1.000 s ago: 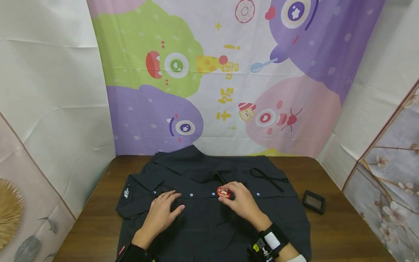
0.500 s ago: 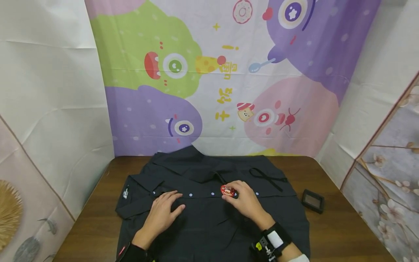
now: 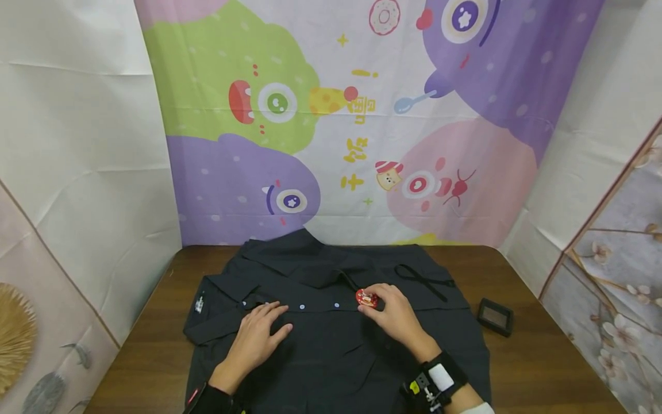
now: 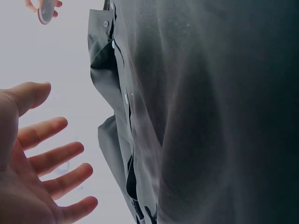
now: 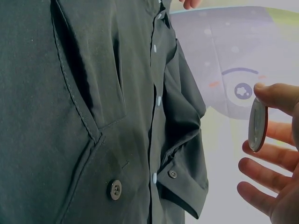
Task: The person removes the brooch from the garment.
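A dark button-up shirt (image 3: 315, 362) lies spread out, its row of pale buttons running crosswise in the head view. Between thumb and fingers my right hand (image 3: 397, 315) pinches a round red badge (image 3: 366, 298) with a printed picture, just over the button line. In the right wrist view the badge (image 5: 256, 125) is seen nearly edge-on, its silvery back with a thin pin-like line showing. My left hand (image 3: 258, 333), fingers spread and holding nothing, is over the shirt's left part; the left wrist view shows a gap between its fingertips and the cloth.
The shirt covers most of a brown wooden table (image 3: 538, 368). A small dark rectangular frame (image 3: 495, 317) lies right of it. A black cord (image 3: 424, 280) crosses the shirt's upper right. Behind hangs a cartoon-printed cloth (image 3: 357, 218).
My right hand has shifted a little to the right with the badge, and now covers a button that showed beside it earlier. My left hand has stayed nearly still.
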A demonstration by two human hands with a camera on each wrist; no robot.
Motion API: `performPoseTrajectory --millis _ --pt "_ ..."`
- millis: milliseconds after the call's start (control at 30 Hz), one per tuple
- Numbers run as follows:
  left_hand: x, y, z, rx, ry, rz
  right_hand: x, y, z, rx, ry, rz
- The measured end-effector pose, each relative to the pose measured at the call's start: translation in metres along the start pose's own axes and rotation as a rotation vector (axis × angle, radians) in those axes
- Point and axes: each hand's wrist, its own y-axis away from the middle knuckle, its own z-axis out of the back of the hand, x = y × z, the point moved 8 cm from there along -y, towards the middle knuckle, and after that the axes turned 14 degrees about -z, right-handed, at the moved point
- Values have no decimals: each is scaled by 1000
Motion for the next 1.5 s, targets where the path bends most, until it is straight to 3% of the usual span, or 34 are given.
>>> performPoseTrajectory --millis 200,500,800,1500 --pt "1 0 1 -4 4 0 -5 0 3 -3 -7 -19" --pt "-5 -1 10 -71 11 -58 -9 0 9 -35 8 -9" --pt "-1 1 0 30 78 7 -14 0 9 -26 7 -40" --pt "2 2 -2 58 55 16 -27 -1 12 -34 37 -73"
